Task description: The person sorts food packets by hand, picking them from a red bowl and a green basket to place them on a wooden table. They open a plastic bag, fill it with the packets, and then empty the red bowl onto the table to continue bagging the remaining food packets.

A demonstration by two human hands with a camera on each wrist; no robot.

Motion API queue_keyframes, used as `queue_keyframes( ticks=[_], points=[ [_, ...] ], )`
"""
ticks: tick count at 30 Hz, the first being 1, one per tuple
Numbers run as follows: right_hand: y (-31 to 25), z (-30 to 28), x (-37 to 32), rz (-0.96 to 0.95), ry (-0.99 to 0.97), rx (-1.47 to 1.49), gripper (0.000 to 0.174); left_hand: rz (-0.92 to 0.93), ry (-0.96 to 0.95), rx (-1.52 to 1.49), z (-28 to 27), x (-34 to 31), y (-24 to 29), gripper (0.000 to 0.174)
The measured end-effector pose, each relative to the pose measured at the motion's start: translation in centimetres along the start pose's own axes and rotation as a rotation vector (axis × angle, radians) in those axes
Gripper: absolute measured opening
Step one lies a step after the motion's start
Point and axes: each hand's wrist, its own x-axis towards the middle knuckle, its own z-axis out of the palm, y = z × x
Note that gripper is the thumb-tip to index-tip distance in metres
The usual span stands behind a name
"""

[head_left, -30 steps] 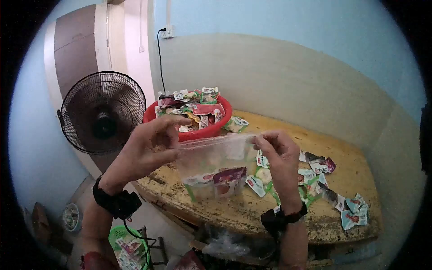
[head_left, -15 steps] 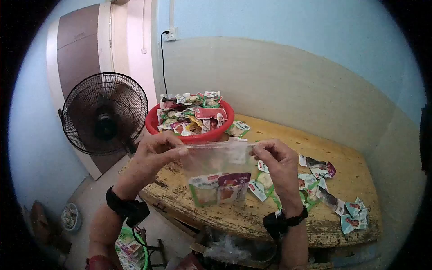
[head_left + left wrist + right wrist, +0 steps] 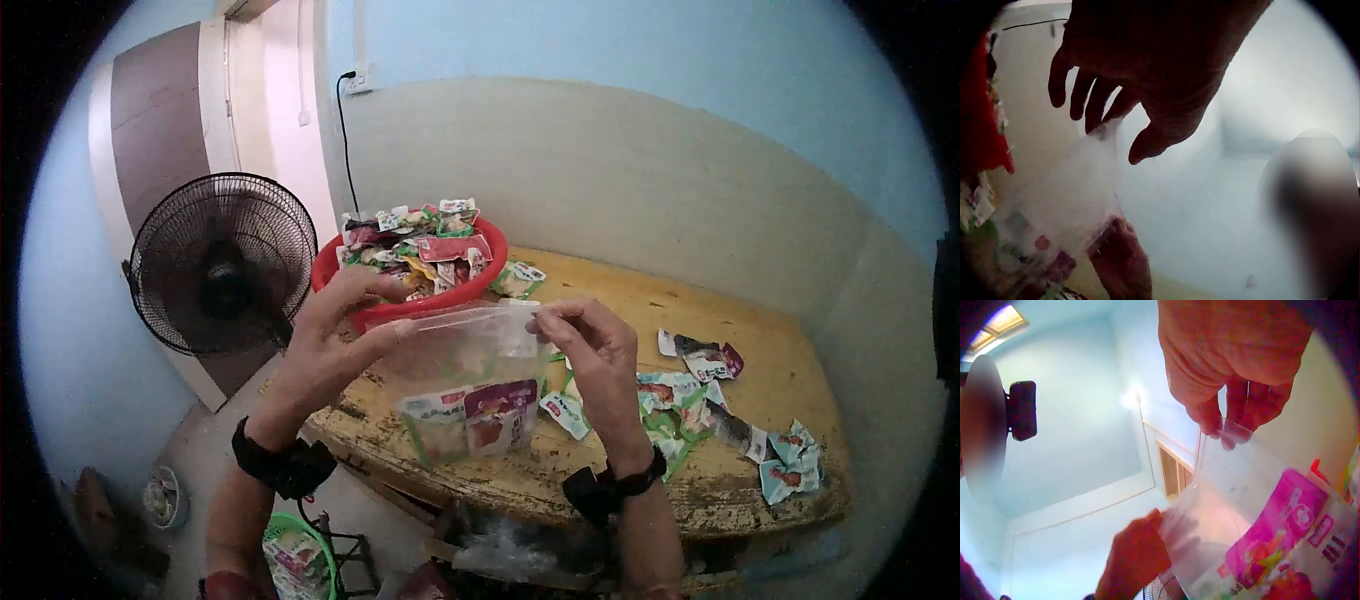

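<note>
A clear zip bag hangs over the table with food packets inside, among them a purple-and-white packet and a green-edged white one. My right hand pinches its top right corner between thumb and fingers. At the top left corner is my left hand, thumb and fingers spread apart. In the left wrist view, the bag's corner meets a fingertip of the left hand, while the thumb stands away. The right wrist view shows the right hand pinching the plastic near the bag's mouth.
Behind the bag, a red basin heaped with packets stands on the worn wooden table. Loose packets lie along the table's right side. A fan stands at left, with a green basket below holding more packets.
The left thumb and fingers were apart at the bag's left corner, pinched it half a second ago, and are spread again now. The right hand has kept its pinch on the bag.
</note>
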Motion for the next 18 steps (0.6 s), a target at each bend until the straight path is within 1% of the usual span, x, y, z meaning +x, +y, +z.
queue_keyframes(
  ticks=[2, 5, 8, 9, 12, 13, 16, 18],
  points=[
    [0.0, 0.0, 0.0, -0.001, 0.003, -0.016, 0.012, 0.288, -0.031, 0.376, 0.4, 1.2, 1.3, 0.032],
    [-0.2, 0.1, -0.1, 0.009, -0.006, -0.043, 0.012, 0.465, -0.129, 0.581, 2.8, 3.0, 3.4, 0.033],
    [0.0, -0.4, 0.0, -0.021, -0.006, -0.060, 0.012, 0.523, -0.197, 0.645, 5.3, 4.8, 3.0, 0.029],
    [0.5, -0.6, 0.0, -0.035, 0.002, -0.068, 0.013, 0.540, -0.210, 0.633, 5.9, 5.2, 3.0, 0.022],
    [0.3, -0.7, 0.1, -0.056, 0.010, -0.101, 0.015, 0.527, -0.318, 0.645, 6.5, 6.3, 3.0, 0.018],
    [-0.1, -0.7, 0.1, -0.055, 0.003, -0.117, 0.015, 0.532, -0.284, 0.675, 6.6, 6.2, 2.7, 0.015],
    [0.2, -1.0, 0.2, -0.052, 0.011, -0.117, 0.014, 0.521, -0.362, 0.644, 4.7, 5.5, 2.4, 0.013],
    [0.4, -1.2, 0.1, -0.037, 0.018, -0.125, 0.013, 0.451, -0.362, 0.617, 2.8, 4.8, 2.4, 0.013]
  ],
)
